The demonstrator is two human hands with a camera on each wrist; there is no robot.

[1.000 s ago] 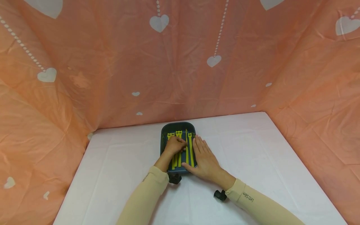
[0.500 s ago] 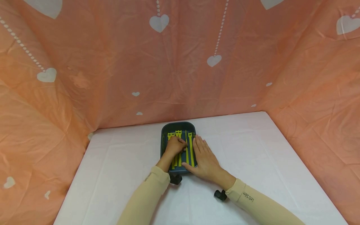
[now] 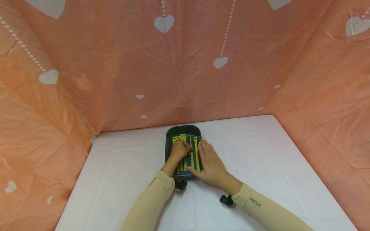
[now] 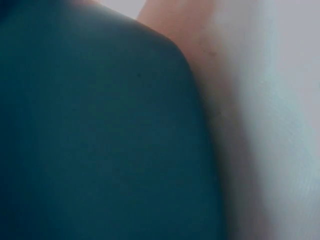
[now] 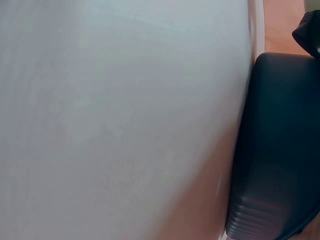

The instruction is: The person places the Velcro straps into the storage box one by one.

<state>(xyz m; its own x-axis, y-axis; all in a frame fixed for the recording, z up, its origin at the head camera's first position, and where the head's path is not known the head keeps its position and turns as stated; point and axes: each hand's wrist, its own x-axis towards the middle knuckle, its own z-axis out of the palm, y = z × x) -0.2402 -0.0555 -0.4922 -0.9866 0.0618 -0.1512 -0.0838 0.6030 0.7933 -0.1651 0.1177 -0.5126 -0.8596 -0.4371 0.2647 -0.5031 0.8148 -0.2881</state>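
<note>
A dark blue rounded tray (image 3: 182,176) holds several yellow-green cable ties with slotted heads, lying lengthwise. My left hand (image 3: 179,150) reaches in over the left side, its thumb and fingers pinching a cable tie (image 3: 192,161) whose far end looks turned on edge. One flat cable tie (image 3: 197,153) lies to the right of it. More cable ties (image 3: 183,137) sit on the left, partly hidden under my left hand. Against the tray's right side my right hand (image 3: 212,166) rests with straight fingers, thumb across the near right corner. In the right wrist view the tray wall (image 5: 280,135) shows close up.
The tray stands on a white-covered table (image 3: 130,179), close to its far edge. Orange fabric (image 3: 185,80) with white hearts hangs behind and on both sides. Small black cameras (image 3: 180,184) sit at both wrists. The left wrist view is mostly blurred tray wall (image 4: 120,130).
The far end of the pinched cable tie has turned and shifted slightly left. Both hands stay nearly in place.
</note>
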